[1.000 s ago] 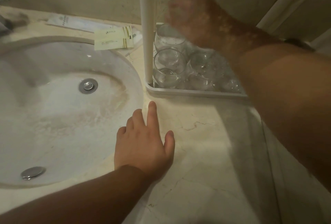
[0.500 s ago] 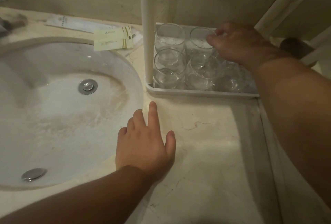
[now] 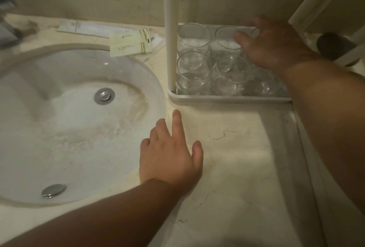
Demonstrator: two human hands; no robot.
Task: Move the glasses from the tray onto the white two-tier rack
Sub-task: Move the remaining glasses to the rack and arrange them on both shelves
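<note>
Glasses (image 3: 227, 69) look light, slick, breakable; best held round the wall. Right hand (image 3: 270, 45) fingers (image 3: 240, 36) curl round one; left hand (image 3: 169, 158) lies flat, released, on the tabletop (image 3: 237, 148)

The right hand (image 3: 270, 43) reaches into the white rack's (image 3: 227, 98) lower tier, its fingers curled round a back-row glass (image 3: 254, 31). Five more glasses stand upright there, two in the back row (image 3: 193, 38) and three in front (image 3: 192, 73), crowded together. The left hand (image 3: 170, 154) lies flat on the marble counter (image 3: 237, 148), fingers spread, beside the sink (image 3: 69, 118). Paper packets (image 3: 131, 42) lie behind the sink.
</note>
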